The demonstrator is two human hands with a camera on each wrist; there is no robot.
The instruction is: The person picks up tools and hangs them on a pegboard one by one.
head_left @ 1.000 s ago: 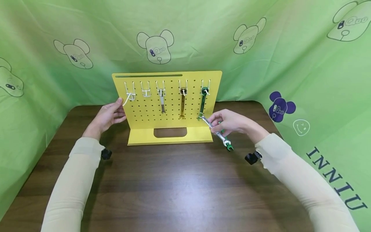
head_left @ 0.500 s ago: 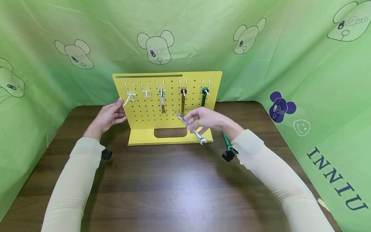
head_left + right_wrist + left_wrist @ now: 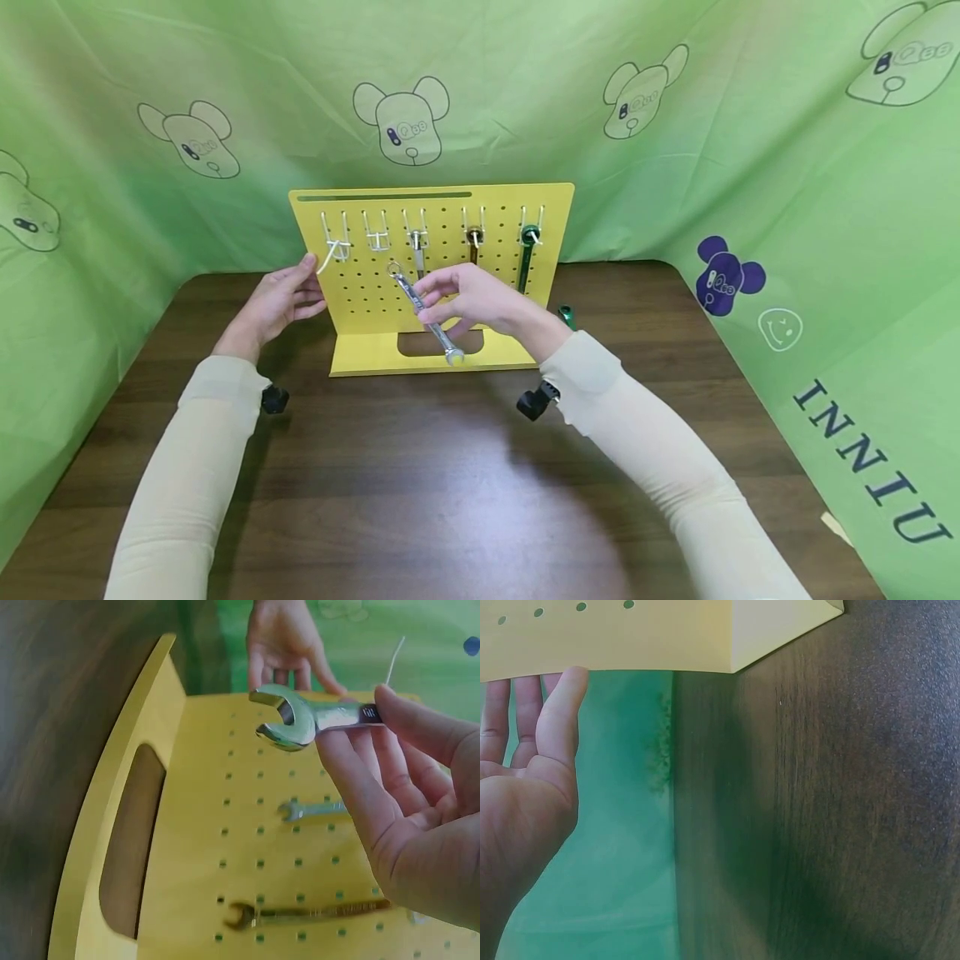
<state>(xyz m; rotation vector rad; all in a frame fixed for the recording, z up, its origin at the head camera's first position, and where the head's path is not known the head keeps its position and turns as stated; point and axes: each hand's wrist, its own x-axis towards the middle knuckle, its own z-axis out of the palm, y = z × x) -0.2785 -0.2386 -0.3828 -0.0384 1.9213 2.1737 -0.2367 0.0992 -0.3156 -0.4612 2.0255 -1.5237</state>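
In the head view my right hand (image 3: 480,302) pinches a silver combination wrench (image 3: 426,313) between thumb and fingers, tilted, its ring end up and left. Its open end (image 3: 289,720) shows large in the right wrist view. Behind it stands a yellow pegboard (image 3: 360,350). My left hand (image 3: 279,298) holds the board's left edge, thumb at the front, other fingertips hidden behind it in the left wrist view. From the board's hooks hang a small silver wrench (image 3: 315,809), a bronze-coloured wrench (image 3: 322,911) and a green wrench (image 3: 527,262). The two left hooks (image 3: 378,237) bear no wrench.
Another green tool (image 3: 567,317) lies on the brown wooden table (image 3: 390,492) right of the board, partly hidden by my right forearm. A green printed curtain (image 3: 495,108) encloses the back and sides. One white hook prong juts out at the board's left.
My right hand has carried the silver wrench leftwards across the board's front, from beside the green wrench to near the small silver one. The left hand stays at the edge.
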